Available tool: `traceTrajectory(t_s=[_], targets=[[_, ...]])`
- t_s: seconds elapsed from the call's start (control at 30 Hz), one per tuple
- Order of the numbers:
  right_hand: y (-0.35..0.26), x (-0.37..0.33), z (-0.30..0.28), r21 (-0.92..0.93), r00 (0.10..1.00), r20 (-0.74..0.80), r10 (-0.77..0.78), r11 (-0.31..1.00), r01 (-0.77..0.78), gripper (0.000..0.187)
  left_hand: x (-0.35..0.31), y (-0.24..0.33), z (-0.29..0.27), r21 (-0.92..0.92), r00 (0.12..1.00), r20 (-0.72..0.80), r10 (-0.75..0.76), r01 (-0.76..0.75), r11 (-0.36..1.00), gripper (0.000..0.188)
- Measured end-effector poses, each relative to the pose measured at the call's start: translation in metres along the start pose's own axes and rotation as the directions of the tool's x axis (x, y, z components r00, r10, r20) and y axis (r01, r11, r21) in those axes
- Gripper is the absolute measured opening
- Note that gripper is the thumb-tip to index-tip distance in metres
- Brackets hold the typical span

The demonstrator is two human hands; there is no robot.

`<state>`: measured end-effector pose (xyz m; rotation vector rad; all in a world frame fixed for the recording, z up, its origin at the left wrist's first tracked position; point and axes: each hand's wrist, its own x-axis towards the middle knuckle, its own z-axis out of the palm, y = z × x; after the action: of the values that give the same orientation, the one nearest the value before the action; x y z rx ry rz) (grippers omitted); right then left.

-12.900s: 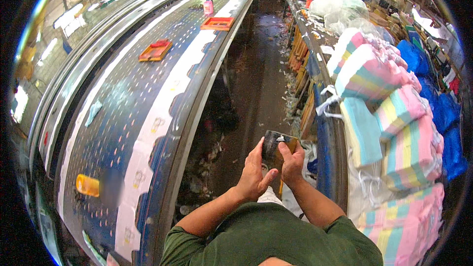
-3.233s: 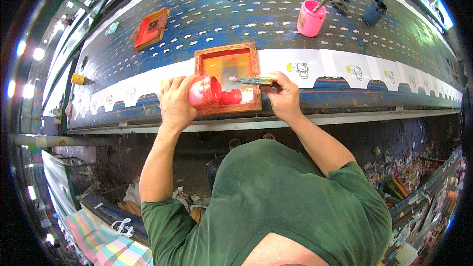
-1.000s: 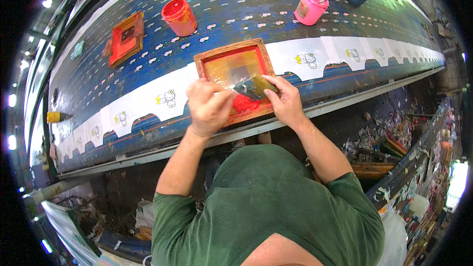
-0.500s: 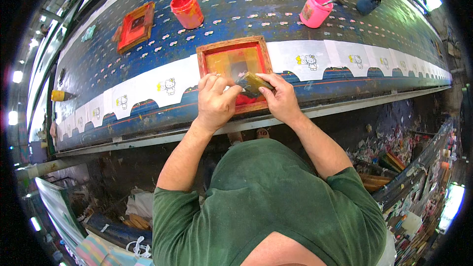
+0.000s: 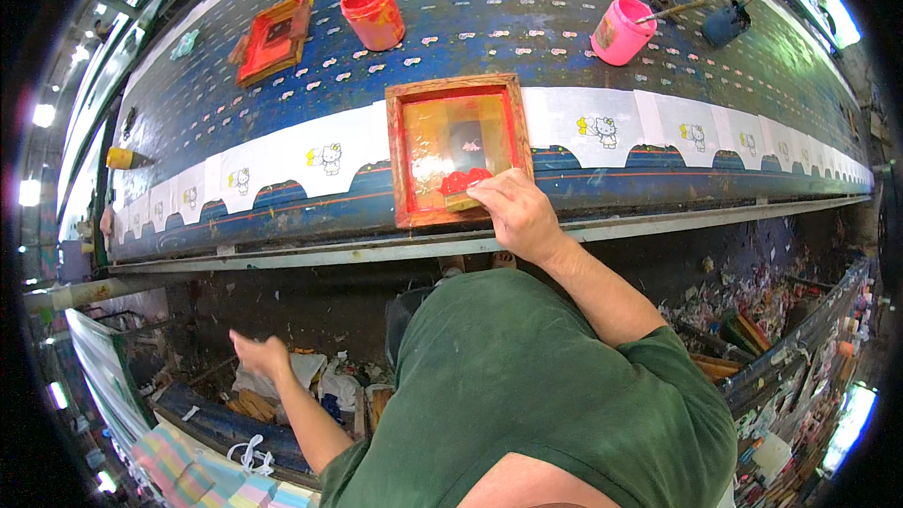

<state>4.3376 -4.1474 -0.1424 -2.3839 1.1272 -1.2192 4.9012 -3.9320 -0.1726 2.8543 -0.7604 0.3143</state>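
Head view: squeegee (image 5: 459,200) in right grip (image 5: 520,214), long axis roughly left-right.

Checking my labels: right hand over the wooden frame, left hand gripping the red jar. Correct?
Not quite: the head view shows the left hand off the table, clear of the red jar. The right hand is over the wooden frame, as stated.

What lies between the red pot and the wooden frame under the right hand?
In the head view, no object lies between the red pot and this wooden frame: only the bluish table, with small pale marks, shows.
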Motion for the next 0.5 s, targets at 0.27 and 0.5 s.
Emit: traceTrajectory(t_s=[0.27, 0.5], targets=[[0.003, -0.025, 0.009, -0.065, 0.997, 0.073, 0.009, 0.998, -0.004, 0.036, -0.025, 0.048, -0.020, -0.345, 0.844, -0.471, 0.257, -0.444, 0.827, 0.013], [0.012, -0.027, -0.016, -0.084, 0.968, -0.110, 0.226, 0.968, -0.235, 0.055, -0.094, 0.279, -0.007, -0.801, 0.707, -0.346, 0.617, -0.565, 0.199, 0.043]])
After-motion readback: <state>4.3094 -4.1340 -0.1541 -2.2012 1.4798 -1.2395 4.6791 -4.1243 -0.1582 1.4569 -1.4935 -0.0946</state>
